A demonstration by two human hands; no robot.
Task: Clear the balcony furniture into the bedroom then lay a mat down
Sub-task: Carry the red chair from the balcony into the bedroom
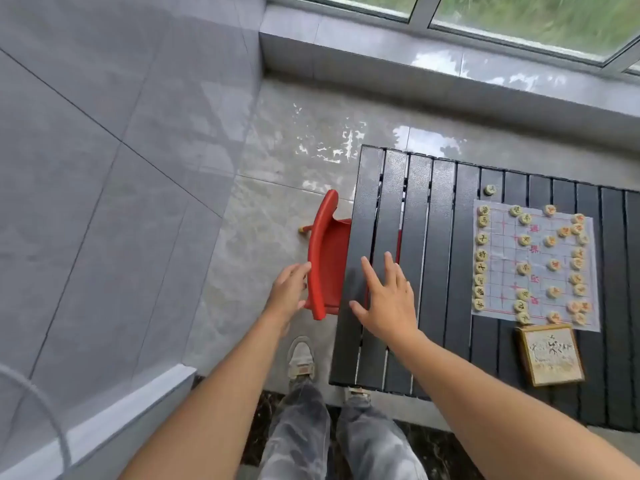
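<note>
While loose L hand (pixel 287 289) touches chair (pixel 329 258), R hand (pixel 388 303) spread over table (pixel 440 237); box (pixel 550 355) lidded.

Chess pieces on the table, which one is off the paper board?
The lone piece on the bare slats of the table, beyond the far left corner of the paper board; every other piece lies on it.

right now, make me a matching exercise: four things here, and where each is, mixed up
1 red plastic chair
2 square wooden box
3 left hand
4 right hand

A spread over the black slatted table
B at the chair's curved back
C tucked partly under the table's edge
D on the table, beside the paper chess sheet

Pairs: 1-C, 2-D, 3-B, 4-A
</note>
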